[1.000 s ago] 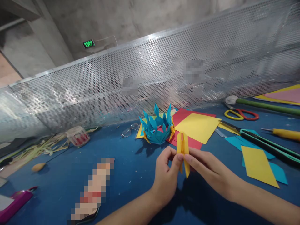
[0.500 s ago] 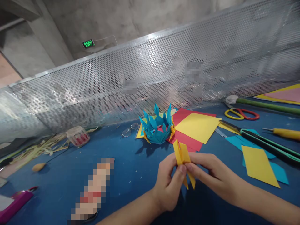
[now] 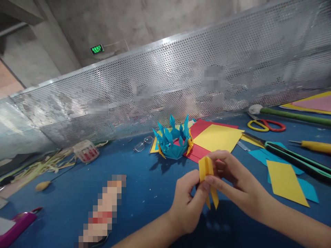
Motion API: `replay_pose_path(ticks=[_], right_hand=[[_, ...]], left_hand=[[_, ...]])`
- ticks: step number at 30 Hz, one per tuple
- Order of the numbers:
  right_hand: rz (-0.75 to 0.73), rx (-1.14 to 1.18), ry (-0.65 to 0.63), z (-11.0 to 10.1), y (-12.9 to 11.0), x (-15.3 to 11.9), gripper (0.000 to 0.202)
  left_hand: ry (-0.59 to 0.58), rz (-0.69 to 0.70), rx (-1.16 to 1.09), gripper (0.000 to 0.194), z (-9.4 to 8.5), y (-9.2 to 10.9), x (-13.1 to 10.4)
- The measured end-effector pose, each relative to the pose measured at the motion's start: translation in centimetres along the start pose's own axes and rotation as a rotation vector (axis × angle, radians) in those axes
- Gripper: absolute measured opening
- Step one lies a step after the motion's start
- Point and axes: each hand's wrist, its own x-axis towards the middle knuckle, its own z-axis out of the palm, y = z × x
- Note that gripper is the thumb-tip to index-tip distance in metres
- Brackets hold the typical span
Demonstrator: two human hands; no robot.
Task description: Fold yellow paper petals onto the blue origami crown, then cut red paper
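Both my hands pinch one folded yellow paper piece (image 3: 204, 167), held upright above the blue table. My left hand (image 3: 186, 203) grips it low on its left side, thumb in front. From the right, my right hand (image 3: 236, 182) holds its edge, thumb against the front and fingers behind. Two pointed ends of the paper hang apart below my thumbs. Just beyond my hands stands a blue origami crown (image 3: 173, 146) with upright points and small orange-yellow pieces on its sides. Flat yellow sheets (image 3: 219, 139) and red sheets (image 3: 199, 154) lie beside it.
On the right are scissors (image 3: 266, 125), a black-and-green tool (image 3: 297, 162), a yellow-handled awl (image 3: 314, 146) and a yellow paper rectangle (image 3: 286, 182). Eyeglasses (image 3: 142, 144), a clear container (image 3: 86, 151) and a purple object (image 3: 18, 225) lie left. A perforated metal panel (image 3: 116, 93) borders the back.
The yellow paper has shifted slightly right and turned more upright. My right hand has risen, its fingers now curling behind the paper's upper part, while my left hand follows slightly rightward.
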Motion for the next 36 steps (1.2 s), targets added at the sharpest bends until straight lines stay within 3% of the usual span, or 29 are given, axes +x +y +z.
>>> replay_pose_path(ticks=[6, 12, 19, 24, 30, 36], right_hand=[[-0.010, 0.123, 0.016, 0.2, -0.2, 0.6, 0.016], [0.061, 0.237, -0.047, 0.3, -0.3, 0.9, 0.032], [0.153, 0.237, -0.029, 0.1, -0.5, 0.9, 0.035], [0.152, 0.167, 0.017, 0.0, -0.8, 1.3, 0.034], [0.011, -0.050, 0.113, -0.1, -0.4, 1.2, 0.007], [-0.233, -0.304, 0.163, -0.5, 0.0, 0.8, 0.026]], left_hand=[[-0.030, -0.019, -0.077, 0.042, 0.0, -0.5, 0.8], [-0.088, -0.035, -0.138, 0.059, -0.1, -0.8, 0.7], [-0.087, -0.037, -0.088, 0.050, 0.1, -0.1, 0.8], [-0.026, -0.049, -0.003, 0.045, 0.2, 0.1, 1.0], [0.057, -0.075, 0.079, 0.043, 0.4, -0.2, 1.0], [0.071, -0.033, 0.127, 0.035, 0.5, -0.5, 1.1]])
